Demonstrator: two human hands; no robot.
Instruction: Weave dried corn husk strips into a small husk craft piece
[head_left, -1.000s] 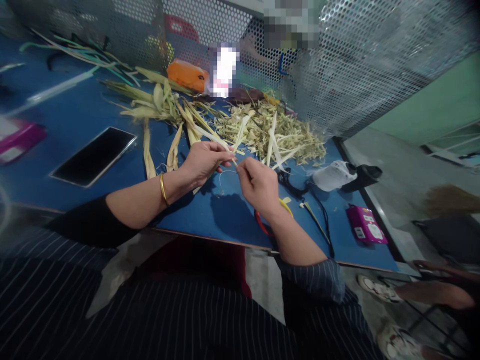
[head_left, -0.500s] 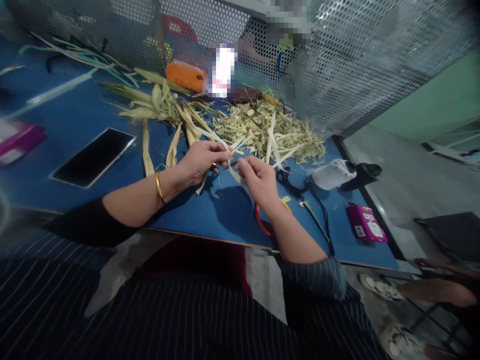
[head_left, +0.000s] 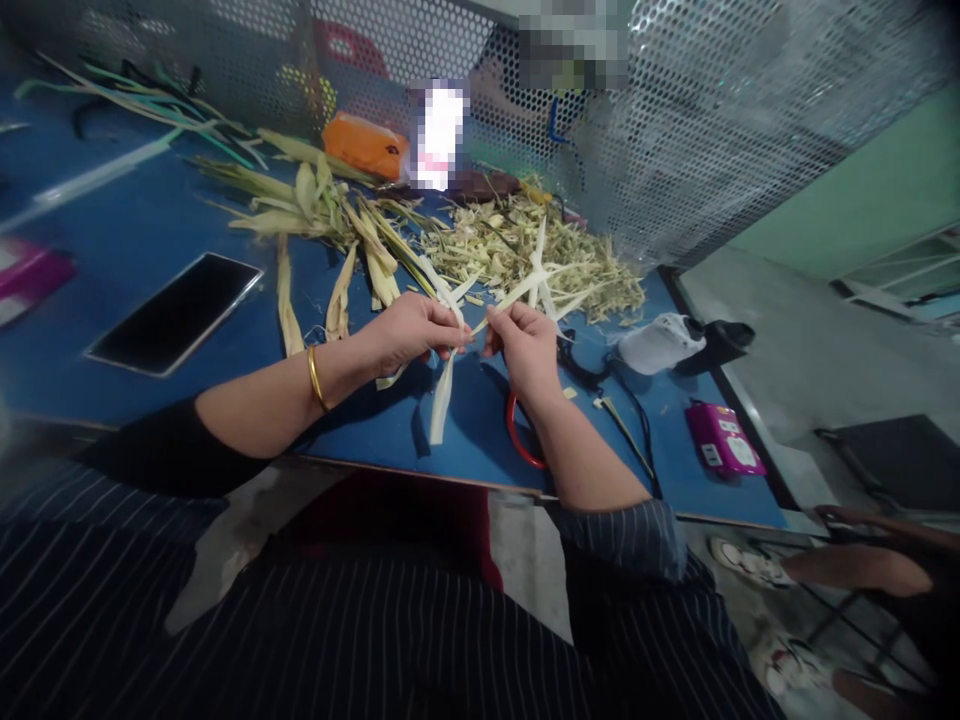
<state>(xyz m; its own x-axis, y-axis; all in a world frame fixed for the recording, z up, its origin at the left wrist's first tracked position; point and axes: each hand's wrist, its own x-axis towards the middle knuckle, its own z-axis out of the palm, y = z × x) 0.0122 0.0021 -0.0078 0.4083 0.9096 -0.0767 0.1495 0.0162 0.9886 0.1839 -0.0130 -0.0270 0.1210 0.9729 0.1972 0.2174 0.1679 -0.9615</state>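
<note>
My left hand (head_left: pixel 420 325) is closed in a pinch on pale corn husk strips (head_left: pixel 442 405). One end hangs below its fingertips toward the table front, and other lengths rise behind the fingers. Close by on the right, my right hand (head_left: pixel 529 345) also pinches a husk strip, which slants up to the right above its thumb. A short stretch of husk seems to run between the two sets of fingertips. Beyond the hands lies a heap of shredded husk (head_left: pixel 487 235). Larger dried corn husks (head_left: pixel 300 210) spread out at its left.
A dark-screened phone (head_left: pixel 176 312) lies left on the blue table (head_left: pixel 375 425). Under my right wrist shows a red loop (head_left: pixel 516 435). Rightward are a white cap (head_left: pixel 656 343) and a magenta packet (head_left: pixel 725 438). Perforated metal screen (head_left: pixel 667 150) borders the back; another person's legs (head_left: pixel 855 570) show lower right.
A husk strip now hangs below my left fingers. My right hand has turned slightly, and its strip now points up to the right. The whole view has shifted a little.
</note>
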